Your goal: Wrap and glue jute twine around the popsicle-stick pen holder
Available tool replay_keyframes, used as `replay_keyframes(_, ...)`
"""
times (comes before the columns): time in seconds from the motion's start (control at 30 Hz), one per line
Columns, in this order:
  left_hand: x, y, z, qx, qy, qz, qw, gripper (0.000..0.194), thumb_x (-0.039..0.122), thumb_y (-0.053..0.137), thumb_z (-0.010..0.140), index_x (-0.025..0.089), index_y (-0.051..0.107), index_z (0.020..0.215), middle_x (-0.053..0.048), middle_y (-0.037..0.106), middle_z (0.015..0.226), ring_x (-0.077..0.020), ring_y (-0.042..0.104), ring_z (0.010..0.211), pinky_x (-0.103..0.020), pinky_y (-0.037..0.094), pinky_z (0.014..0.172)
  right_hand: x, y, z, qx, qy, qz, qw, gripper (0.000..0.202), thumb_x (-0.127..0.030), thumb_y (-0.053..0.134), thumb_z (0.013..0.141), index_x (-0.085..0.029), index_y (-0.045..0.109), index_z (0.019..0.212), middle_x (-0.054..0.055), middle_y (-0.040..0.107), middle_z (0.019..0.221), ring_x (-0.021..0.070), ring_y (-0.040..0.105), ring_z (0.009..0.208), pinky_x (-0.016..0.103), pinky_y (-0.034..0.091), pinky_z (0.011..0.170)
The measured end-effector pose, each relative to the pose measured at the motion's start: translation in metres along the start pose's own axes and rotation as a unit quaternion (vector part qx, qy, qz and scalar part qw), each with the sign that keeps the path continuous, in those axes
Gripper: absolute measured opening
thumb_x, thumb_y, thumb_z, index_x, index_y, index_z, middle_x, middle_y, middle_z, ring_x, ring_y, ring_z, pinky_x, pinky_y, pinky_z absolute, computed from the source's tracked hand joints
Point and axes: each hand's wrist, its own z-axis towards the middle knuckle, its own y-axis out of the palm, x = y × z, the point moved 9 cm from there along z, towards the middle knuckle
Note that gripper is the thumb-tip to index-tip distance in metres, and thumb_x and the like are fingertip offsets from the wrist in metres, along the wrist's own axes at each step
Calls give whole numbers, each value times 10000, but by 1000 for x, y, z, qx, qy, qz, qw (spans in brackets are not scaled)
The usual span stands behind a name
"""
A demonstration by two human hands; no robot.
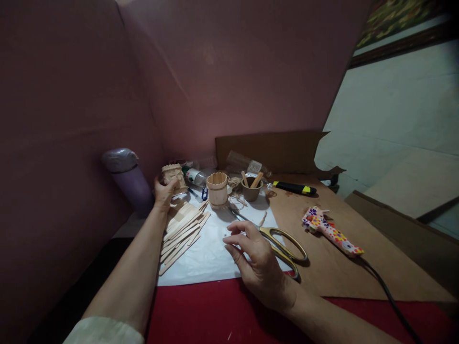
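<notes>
At the far left of the work area, my left hand (165, 192) is closed on the side of a small craft-stick cup (175, 176) with a bow-like decoration. My right hand (253, 258) hovers over the white sheet (215, 258), fingers curved and apart, with nothing plain between them. Just beyond it lie scissors (283, 241) with gold handles, partly hidden by the hand. A second craft-stick cup (217, 192) with a twine band stands upright at the back of the sheet. Loose craft sticks (182, 239) are spread in a pile beside my left forearm.
A small brown pot (252, 192) holds short stick pieces. Behind lie plastic bottles (195, 177) and a cardboard piece (265, 153). A yellow-black cutter (294, 188) and flowered glue gun (332, 231) with a cord rest on brown board to the right. A purple tumbler (129, 184) stands left.
</notes>
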Motion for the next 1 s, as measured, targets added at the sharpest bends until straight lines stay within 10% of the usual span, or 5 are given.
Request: replay_keyframes(1.0,-12,6,0,-41,-54,-10,998,649,205,660,534,208,550,1173,-52,664,979,-223,651,822,-353,539,743,1,1,-1,-1,0,2,1000,156,-94,532,882,-156,639,977,117,552,1058,198,578,950,353,512,804)
